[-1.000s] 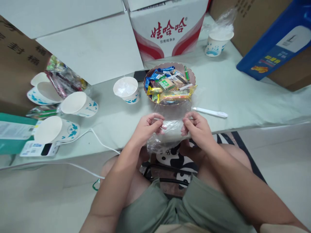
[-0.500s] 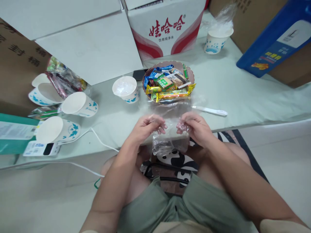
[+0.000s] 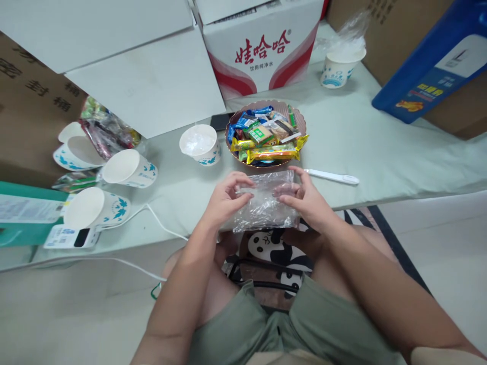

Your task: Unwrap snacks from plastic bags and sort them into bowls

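Note:
A clear, crinkled plastic bag [image 3: 262, 213] is spread flat between my two hands, just above the table's front edge. At its left side, my left hand [image 3: 231, 197] grips it with curled fingers and thumb. My right hand [image 3: 306, 198] has its thumb on the near face, and some of its fingers show through the film; the index finger reaches past the upper right corner. Just beyond the bag, a scalloped bowl [image 3: 300, 114] is heaped with wrapped snacks [image 3: 266, 134]. To its right lies a white plastic-handled tool [image 3: 335, 177], its left end near my right fingertips.
Left of the bowl stands a paper cup [image 3: 207, 152] with clear plastic inside. More paper cups [image 3: 131, 170] and a white scale-like device [image 3: 72, 236] with a cable sit further left. Cartons [image 3: 262, 56] line the back, with a blue jug [image 3: 426, 76] at right.
The bag has opened out from a bunched, hanging shape into a flatter sheet. My fingers have loosened from tight pinches and spread along its sides. The view has shifted slightly.

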Available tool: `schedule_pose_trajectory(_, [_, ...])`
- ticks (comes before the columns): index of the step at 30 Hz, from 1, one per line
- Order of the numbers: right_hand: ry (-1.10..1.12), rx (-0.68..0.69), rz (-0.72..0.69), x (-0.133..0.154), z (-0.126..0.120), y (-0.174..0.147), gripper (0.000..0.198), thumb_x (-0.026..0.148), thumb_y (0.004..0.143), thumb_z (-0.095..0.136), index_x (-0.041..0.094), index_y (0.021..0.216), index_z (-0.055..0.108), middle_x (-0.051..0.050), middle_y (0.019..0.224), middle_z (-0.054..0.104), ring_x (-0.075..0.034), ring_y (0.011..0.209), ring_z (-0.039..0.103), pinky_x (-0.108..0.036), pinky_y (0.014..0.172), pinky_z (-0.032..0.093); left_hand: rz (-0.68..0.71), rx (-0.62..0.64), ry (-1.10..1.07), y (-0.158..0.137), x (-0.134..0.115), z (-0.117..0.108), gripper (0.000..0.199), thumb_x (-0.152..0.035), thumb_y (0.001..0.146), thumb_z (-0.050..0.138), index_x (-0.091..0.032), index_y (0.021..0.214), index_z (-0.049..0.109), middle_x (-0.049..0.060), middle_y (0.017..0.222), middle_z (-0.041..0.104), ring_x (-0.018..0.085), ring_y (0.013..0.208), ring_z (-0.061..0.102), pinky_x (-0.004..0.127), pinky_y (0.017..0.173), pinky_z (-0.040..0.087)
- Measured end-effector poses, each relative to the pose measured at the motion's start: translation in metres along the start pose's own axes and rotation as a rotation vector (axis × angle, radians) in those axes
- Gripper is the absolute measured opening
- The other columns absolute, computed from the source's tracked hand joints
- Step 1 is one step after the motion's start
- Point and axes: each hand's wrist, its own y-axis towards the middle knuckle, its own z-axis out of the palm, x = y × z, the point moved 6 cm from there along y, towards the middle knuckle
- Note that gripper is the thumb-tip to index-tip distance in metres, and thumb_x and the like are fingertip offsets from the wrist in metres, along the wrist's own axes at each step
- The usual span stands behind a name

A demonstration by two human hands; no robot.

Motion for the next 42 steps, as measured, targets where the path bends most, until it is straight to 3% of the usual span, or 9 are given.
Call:
schedule_pose_trajectory(4, [-0.059,0.016,0.003,0.003,0.005,-0.001,0.029,0.036,0.069,0.08,0.022,0.082,0.058,0.003,0.074,0.065,-0.016,0.073,0.068,-0.032,0.072,0.056,-0.152,0.019,-0.287,-0.002,0.007,0.007,0.067,-0.032,0.06,0.092,-0.031,0.118,0.059,0.003,0.116,0.066,0.018,0.095,0.069,0.031,0.082,0.056])
schedule_pose_trajectory(8, [0.06,0.011,0.007,0.005,0.005,-0.001,0.031,0.035,0.068,0.079,0.023,0.087,0.058,0.002,0.085,0.071,-0.016,0.077,0.072,-0.031,0.074,0.059,-0.291,0.219,-0.139,-0.006,0.013,0.024,0.04,-0.041,0.068,0.087,-0.018,0.094,0.069,0.008,0.1,0.074,0.019,0.087,0.07,0.03,0.079,0.056])
schedule_pose_trajectory(15, [-0.068,0.148,0.139,0.003,0.009,-0.006,0.027,0.036,0.079,0.069,0.023,0.102,0.062,0.005,0.057,0.063,-0.014,0.046,0.057,-0.025,0.044,0.046,-0.363,0.126,-0.068,-0.009,0.015,0.013,0.037,-0.047,0.077,0.079,-0.021,0.099,0.064,-0.009,0.051,0.05,0.009,0.04,0.047,0.021,0.041,0.04])
schedule_pose_trajectory(20, [0.146,0.074,-0.008,0.017,0.003,-0.006,0.018,0.039,0.075,0.065,0.022,0.08,0.067,0.0,0.061,0.063,-0.015,0.048,0.056,-0.027,0.045,0.046,-0.352,0.029,-0.261,-0.008,0.006,0.002,0.028,-0.036,0.059,0.084,-0.018,0.073,0.067,-0.001,0.063,0.062,0.011,0.051,0.055,0.023,0.047,0.044])
schedule_pose_trajectory(23, [0.067,0.116,-0.034,0.021,0.007,-0.006,0.032,0.048,0.076,0.059,0.019,0.065,0.065,-0.007,0.065,0.065,-0.016,0.052,0.054,-0.028,0.043,0.04,-0.359,0.031,-0.231,-0.005,0.004,-0.007,0.036,-0.051,0.065,0.071,-0.016,0.064,0.069,0.006,0.068,0.065,0.014,0.06,0.058,0.026,0.055,0.047])
schedule_pose_trajectory(30, [-0.168,-0.223,-0.094,0.02,0.013,-0.006,0.042,0.034,0.064,0.077,0.025,0.097,0.051,0.009,0.063,0.05,-0.011,0.054,0.044,-0.024,0.053,0.035,0.086,-0.543,0.489,-0.022,-0.035,-0.022,0.024,-0.038,0.075,0.073,-0.02,0.09,0.067,0.006,0.097,0.07,0.022,0.101,0.063,0.032,0.086,0.051])
schedule_pose_trajectory(34, [0.093,0.047,-0.152,0.013,0.044,-0.008,0.028,0.034,0.07,0.073,0.022,0.071,0.047,0.002,0.077,0.06,-0.012,0.066,0.05,-0.026,0.062,0.04,-0.045,-0.136,0.249,-0.029,-0.022,0.029,0.045,-0.042,0.076,0.076,-0.019,0.114,0.066,0.01,0.117,0.072,0.023,0.106,0.067,0.033,0.089,0.053])
schedule_pose_trajectory(36, [0.282,0.18,-0.111,0.009,0.058,-0.009,0.027,0.032,0.07,0.072,0.022,0.069,0.047,0.0,0.089,0.065,-0.014,0.076,0.058,-0.027,0.07,0.045,-0.103,-0.079,0.121,-0.031,-0.015,0.035,0.045,-0.042,0.077,0.076,-0.018,0.113,0.067,0.01,0.113,0.074,0.022,0.099,0.069,0.031,0.086,0.054])
schedule_pose_trajectory(42, [0.445,0.18,0.003,0.004,0.075,0.004,0.027,0.039,0.07,0.073,0.024,0.09,0.062,-0.004,0.104,0.071,-0.021,0.101,0.069,-0.038,0.094,0.05,0.085,-0.735,0.412,-0.015,-0.054,-0.058,0.019,-0.035,0.08,0.066,-0.017,0.088,0.069,0.003,0.083,0.07,0.017,0.078,0.063,0.027,0.075,0.05])
